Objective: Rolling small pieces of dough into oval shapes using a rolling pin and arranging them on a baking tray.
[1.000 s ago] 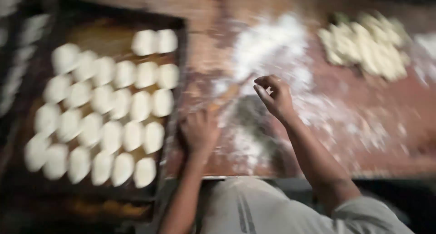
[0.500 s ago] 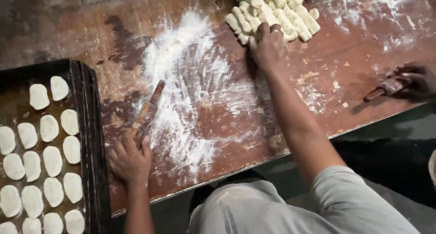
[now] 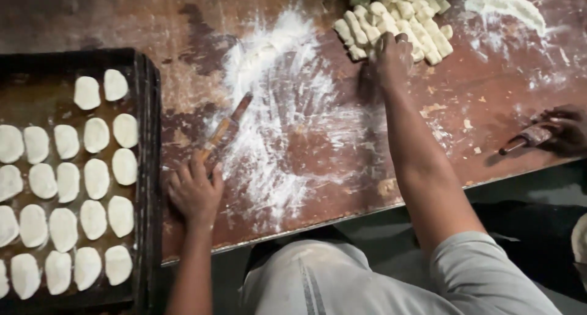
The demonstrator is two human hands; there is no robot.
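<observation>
My left hand (image 3: 195,191) lies on the near end of a thin wooden rolling pin (image 3: 227,127), fingers closed over it. The pin slants across a floured patch (image 3: 275,107) of the wooden table (image 3: 183,21). My right hand (image 3: 391,57) is stretched out to the far side. Its fingers curl over a piece at the near edge of a pile of small dough pieces (image 3: 397,12). The palm is hidden from me.
A dark baking tray (image 3: 147,168) with several flattened oval dough pieces (image 3: 92,174) sits at the left. A heap of flour (image 3: 507,6) lies at the far right. Another person's hand (image 3: 565,131) holds a second rolling pin (image 3: 529,138) at the right edge.
My right hand went from hovering pinched over the floured patch out to the dough pile. The view has swung right, so the tray now sits at the left edge.
</observation>
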